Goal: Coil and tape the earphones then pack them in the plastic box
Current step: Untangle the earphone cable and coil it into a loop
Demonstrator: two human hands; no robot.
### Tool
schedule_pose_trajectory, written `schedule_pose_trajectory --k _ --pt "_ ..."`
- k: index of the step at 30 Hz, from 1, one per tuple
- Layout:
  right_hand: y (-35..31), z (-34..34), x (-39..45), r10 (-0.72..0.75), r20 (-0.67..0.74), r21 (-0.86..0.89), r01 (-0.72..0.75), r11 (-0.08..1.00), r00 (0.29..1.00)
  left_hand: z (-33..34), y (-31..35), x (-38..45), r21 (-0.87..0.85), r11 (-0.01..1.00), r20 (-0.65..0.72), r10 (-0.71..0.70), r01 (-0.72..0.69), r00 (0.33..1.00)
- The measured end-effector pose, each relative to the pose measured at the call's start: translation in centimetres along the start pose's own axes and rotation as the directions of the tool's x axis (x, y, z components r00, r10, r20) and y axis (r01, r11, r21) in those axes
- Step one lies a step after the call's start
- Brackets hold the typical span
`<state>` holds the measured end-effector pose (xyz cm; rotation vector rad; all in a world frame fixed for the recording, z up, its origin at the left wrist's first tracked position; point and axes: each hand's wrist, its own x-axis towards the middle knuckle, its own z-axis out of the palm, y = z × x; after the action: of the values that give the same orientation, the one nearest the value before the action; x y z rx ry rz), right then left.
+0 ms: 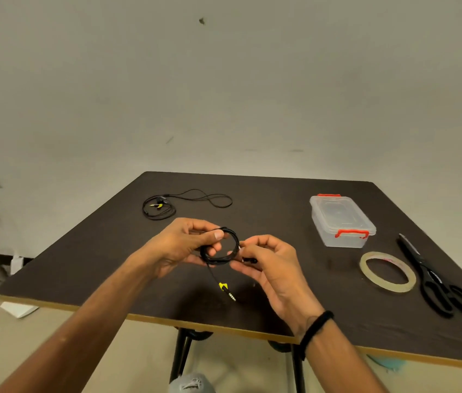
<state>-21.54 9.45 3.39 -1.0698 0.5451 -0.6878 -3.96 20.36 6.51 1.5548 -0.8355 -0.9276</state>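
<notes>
Earphones, a second black set, loose and uncoiled at the far left of the dark counter. Nearer, above the counter's front edge, left hand pinching a coiled black earphone cable between thumb and fingers, clamped on the loops. Yellow-collared jack plug dangling free below the coil. Right hand just beside the coil, fingers curled round a short black end of the same cable. Further right, clear plastic box with red clips, lid closed. Then tape roll lying flat, untouched, and black scissors at far right. Judged progress: first coil nearly wound; taping, cutting, opening the box, packing, and the whole second set not yet done.
</notes>
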Motion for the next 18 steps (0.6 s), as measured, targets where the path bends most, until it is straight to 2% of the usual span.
schedule_pose_trajectory --k 3,6,9,12,15,18 --pt "1.4 2.4 0.9 0.031 0.036 -0.106 -0.027 0.994 0.999 -2.4 -1.2 -0.4 0.046 0.999 -0.072 -0.023 0.026 0.997" --pt "2.9 4.8 2.2 0.011 -0.006 -0.363 -0.012 0.932 1.000 -4.8 -2.5 -0.5 0.184 0.981 -0.145 -0.026 0.053 0.989" --pt "4.1 6.6 3.4 -0.013 0.033 -0.636 0.031 0.771 0.999 -7.0 -3.7 -0.3 0.373 0.925 -0.183 -0.001 0.070 0.983" --pt "4.4 7.8 4.2 -0.088 0.105 -0.824 0.136 0.550 0.991 -8.9 -4.2 -0.1 0.612 0.787 -0.196 0.059 0.075 0.979" --pt "4.5 8.8 4.7 -0.087 0.188 -0.883 0.207 0.420 0.978 -10.0 -4.4 -0.1 0.740 0.668 -0.191 0.093 0.081 0.977" --pt "4.5 9.6 5.0 -0.086 0.229 -0.904 0.245 0.350 0.970 -10.5 -4.4 0.2 0.758 0.647 -0.183 0.089 0.083 0.979"
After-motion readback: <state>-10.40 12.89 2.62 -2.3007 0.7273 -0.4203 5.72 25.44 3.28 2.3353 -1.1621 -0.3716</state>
